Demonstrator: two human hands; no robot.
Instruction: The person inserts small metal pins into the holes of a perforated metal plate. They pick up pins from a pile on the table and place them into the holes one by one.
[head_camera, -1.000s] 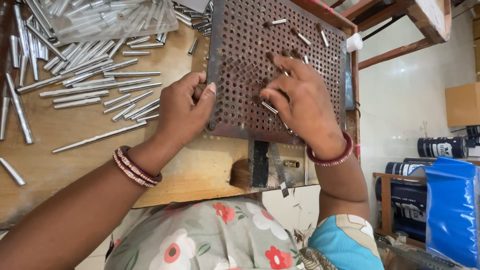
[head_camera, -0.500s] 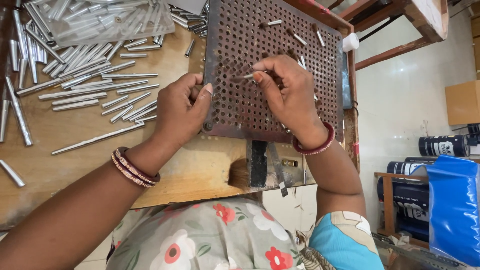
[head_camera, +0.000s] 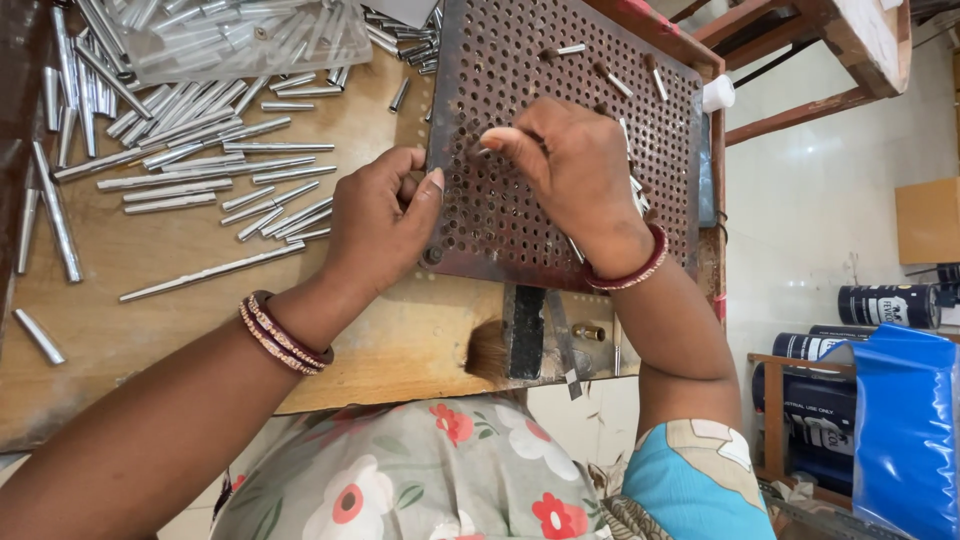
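My right hand (head_camera: 570, 175) pinches 1 small metal pin (head_camera: 487, 150) over the perforated plate (head_camera: 500, 215), its long axis pointing left-right in view. My left hand (head_camera: 380, 225) grips the plate's edge. Loose silver tubes (head_camera: 190, 160) litter the wooden table (head_camera: 150, 330); a brush (head_camera: 505, 345) lies nearby.

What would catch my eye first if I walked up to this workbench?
Probably the dark perforated metal plate at the middle, with the right hand pinching a small silver pin over its holes while the left hand grips its near edge. Next, the heap of shiny metal rods spread over the wooden table to the left.
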